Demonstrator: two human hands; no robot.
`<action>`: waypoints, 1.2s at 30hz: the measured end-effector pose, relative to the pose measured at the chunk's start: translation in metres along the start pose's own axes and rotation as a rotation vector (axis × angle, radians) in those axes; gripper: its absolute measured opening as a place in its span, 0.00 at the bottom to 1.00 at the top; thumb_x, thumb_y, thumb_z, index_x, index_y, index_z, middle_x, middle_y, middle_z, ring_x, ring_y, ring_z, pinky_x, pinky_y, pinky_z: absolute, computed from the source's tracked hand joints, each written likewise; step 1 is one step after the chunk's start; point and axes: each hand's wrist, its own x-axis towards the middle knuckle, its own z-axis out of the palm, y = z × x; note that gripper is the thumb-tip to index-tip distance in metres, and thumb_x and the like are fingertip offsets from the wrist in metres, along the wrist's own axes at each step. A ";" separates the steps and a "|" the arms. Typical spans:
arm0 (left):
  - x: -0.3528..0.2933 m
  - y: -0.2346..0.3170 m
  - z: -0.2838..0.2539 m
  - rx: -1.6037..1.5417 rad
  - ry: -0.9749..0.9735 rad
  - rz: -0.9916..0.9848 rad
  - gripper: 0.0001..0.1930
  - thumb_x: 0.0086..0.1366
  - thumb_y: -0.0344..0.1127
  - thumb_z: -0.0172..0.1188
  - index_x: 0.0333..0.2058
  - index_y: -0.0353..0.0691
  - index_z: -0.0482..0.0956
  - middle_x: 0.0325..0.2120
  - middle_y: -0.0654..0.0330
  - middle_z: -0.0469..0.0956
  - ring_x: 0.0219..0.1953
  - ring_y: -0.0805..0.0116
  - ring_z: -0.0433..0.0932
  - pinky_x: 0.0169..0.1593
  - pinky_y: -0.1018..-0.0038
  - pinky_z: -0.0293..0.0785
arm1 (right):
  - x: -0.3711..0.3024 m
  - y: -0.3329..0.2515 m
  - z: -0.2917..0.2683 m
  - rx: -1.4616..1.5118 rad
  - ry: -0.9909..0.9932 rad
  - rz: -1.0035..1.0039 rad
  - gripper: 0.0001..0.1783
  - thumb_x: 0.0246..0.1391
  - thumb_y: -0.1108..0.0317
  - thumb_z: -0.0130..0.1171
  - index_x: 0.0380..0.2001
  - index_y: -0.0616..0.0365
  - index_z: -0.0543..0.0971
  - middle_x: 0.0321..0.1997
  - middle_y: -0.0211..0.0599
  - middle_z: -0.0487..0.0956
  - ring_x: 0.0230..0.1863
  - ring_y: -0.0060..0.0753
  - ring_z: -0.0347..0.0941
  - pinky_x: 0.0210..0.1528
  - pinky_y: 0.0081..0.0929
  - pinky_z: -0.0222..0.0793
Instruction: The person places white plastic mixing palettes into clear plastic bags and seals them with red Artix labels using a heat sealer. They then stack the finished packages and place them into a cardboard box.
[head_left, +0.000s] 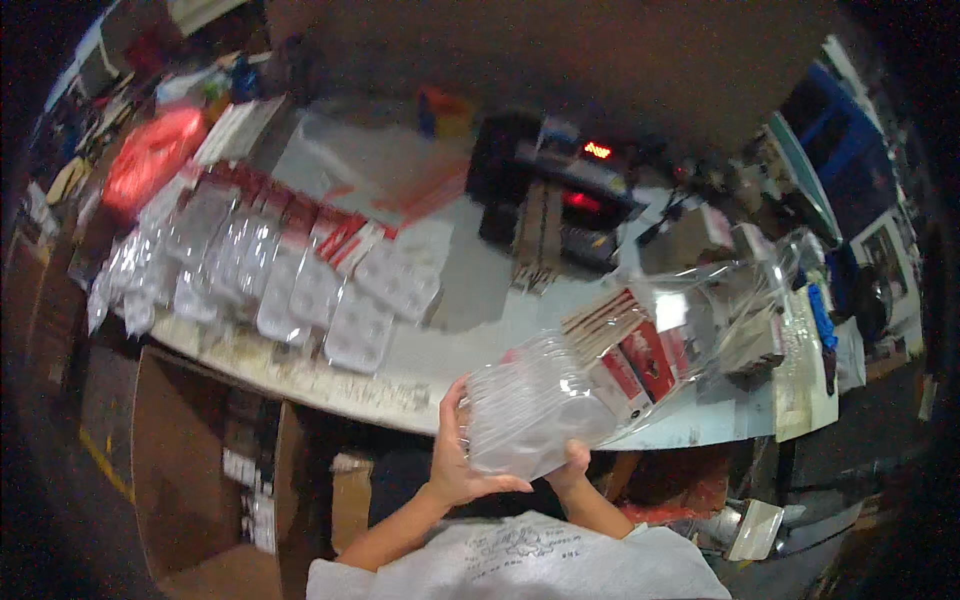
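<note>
A stack of clear plastic blister trays [535,400] is held tilted in front of me, over the table's near edge. My left hand [458,458] is closed round its left side, with the thumb along the lower edge. At the lower right corner my right hand [572,468] grips the same stack; the thumb shows and the other fingers are hidden beneath it. Just past the stack lie red-and-white printed cards [648,362], partly covered by a clear plastic bag [690,300]. On the left, several clear blister packs with red cards [290,285] overlap in a row.
The pale table [440,345] curves across the view. Black devices [560,200] with red lit displays stand at its back. A red plastic bag [155,160] lies far left. Cardboard boxes [205,470] stand under the near edge. Boxes and wrappings crowd the right side.
</note>
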 end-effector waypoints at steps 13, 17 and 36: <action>0.039 -0.002 0.025 -0.432 0.176 0.094 0.53 0.33 0.32 0.76 0.55 0.35 0.47 0.47 0.52 0.64 0.51 0.60 0.67 0.55 0.66 0.64 | 0.013 -0.024 -0.015 -0.129 0.017 -0.174 0.36 0.41 0.55 0.61 0.53 0.61 0.66 0.51 0.41 0.71 0.53 0.39 0.68 0.54 0.36 0.65; 0.038 -0.004 0.021 -0.360 0.185 0.080 0.53 0.31 0.35 0.77 0.55 0.33 0.52 0.47 0.53 0.65 0.50 0.62 0.68 0.54 0.68 0.64 | 0.018 -0.035 -0.020 0.033 0.170 -0.150 0.42 0.39 0.53 0.63 0.56 0.60 0.62 0.55 0.40 0.67 0.55 0.40 0.65 0.55 0.40 0.64; 0.026 -0.038 0.006 0.066 0.291 0.243 0.60 0.34 0.55 0.74 0.58 0.24 0.50 0.52 0.45 0.64 0.52 0.56 0.68 0.57 0.64 0.62 | 0.029 -0.003 0.033 -0.095 0.085 -0.091 0.36 0.37 0.55 0.66 0.48 0.66 0.70 0.46 0.46 0.75 0.48 0.40 0.72 0.54 0.38 0.63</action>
